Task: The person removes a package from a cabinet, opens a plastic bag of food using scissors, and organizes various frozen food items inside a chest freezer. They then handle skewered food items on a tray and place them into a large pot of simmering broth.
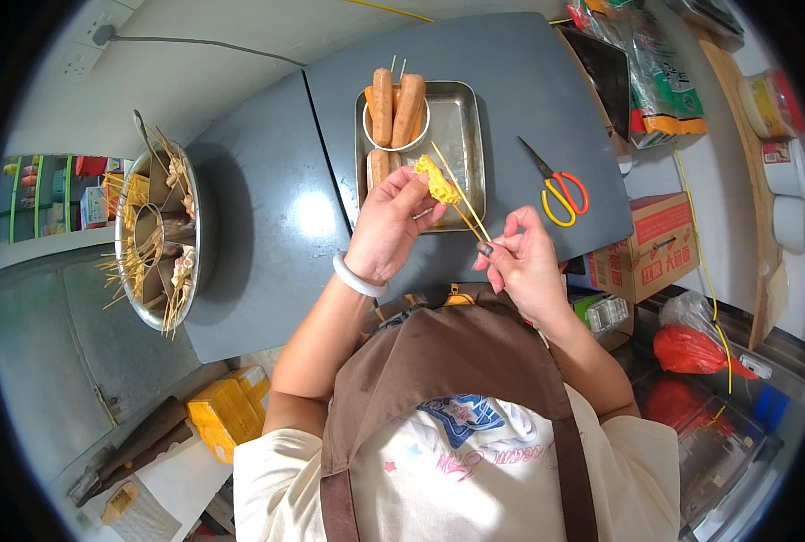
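My left hand (389, 221) pinches a crumpled, folded yellow piece of food (439, 182) between thumb and fingers, above a metal tray. Two thin bamboo skewers (471, 214) slant up from my right hand (527, 266), whose fingers are closed around their lower ends. One skewer runs up past the food; the other's upper part is hidden at the food, so I cannot tell how far it goes in. Behind my left hand, sausages on sticks (410, 108) stand in a white bowl (427, 122) in the tray (476, 117). Another sausage (378, 168) lies nearer, partly covered by my hand.
Scissors with red and yellow handles (561, 191) lie partly open on the grey table (267, 181), right of the tray. A round, divided metal pot (205, 235) with many skewers stands at the left. A cardboard box (660, 248) sits beyond the table's right edge.
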A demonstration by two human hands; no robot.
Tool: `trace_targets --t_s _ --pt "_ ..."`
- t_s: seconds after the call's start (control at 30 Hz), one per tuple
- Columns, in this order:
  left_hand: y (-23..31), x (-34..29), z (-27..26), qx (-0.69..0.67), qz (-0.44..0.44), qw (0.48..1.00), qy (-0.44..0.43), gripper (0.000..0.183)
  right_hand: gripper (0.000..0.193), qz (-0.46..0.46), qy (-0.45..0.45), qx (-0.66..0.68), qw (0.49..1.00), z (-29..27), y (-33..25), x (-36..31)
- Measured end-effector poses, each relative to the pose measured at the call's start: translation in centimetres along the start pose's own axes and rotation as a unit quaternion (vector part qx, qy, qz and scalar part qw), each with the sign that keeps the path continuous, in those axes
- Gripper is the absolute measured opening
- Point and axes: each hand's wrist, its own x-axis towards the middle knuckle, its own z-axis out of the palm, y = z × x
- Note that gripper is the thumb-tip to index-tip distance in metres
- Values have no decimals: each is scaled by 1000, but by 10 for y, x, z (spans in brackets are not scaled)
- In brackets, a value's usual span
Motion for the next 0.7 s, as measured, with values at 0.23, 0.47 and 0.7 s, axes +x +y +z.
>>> trace_targets --t_s 0.23,0.47,0.7 --pt "-7 -4 12 -66 9 997 34 12 18 12 12 11 1000 6 5 2" --pt "-34 10 -4 -74 -23 997 25 18 12 32 35 14 999 -3 20 -5" --pt "-67 4 12 -56 -148 987 -26 25 18 11 115 -27 993 -13 36 -10"
